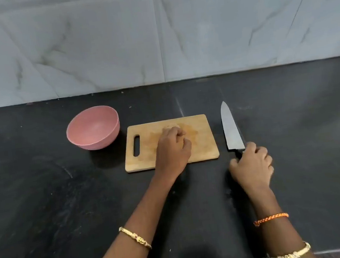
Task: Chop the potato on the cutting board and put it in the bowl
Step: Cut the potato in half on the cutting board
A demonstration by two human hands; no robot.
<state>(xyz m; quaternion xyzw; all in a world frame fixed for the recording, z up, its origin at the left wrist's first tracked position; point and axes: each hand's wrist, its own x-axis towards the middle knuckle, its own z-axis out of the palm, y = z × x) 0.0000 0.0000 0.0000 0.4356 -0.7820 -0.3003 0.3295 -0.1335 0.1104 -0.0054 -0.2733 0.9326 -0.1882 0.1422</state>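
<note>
A wooden cutting board (203, 146) with a handle slot lies in the middle of the black counter. My left hand (172, 147) rests on it, fingers curled over a pale potato (173, 126) that is mostly hidden beneath them. An empty pink bowl (92, 128) stands just left of the board. A large knife (231, 129) lies on the counter right of the board, its blade pointing away from me. My right hand (252, 166) is closed around its dark handle.
The black stone counter (56, 195) runs wide to both sides. A grey marble-tiled wall (154, 35) rises behind it. The counter's front edge is at the bottom of the view.
</note>
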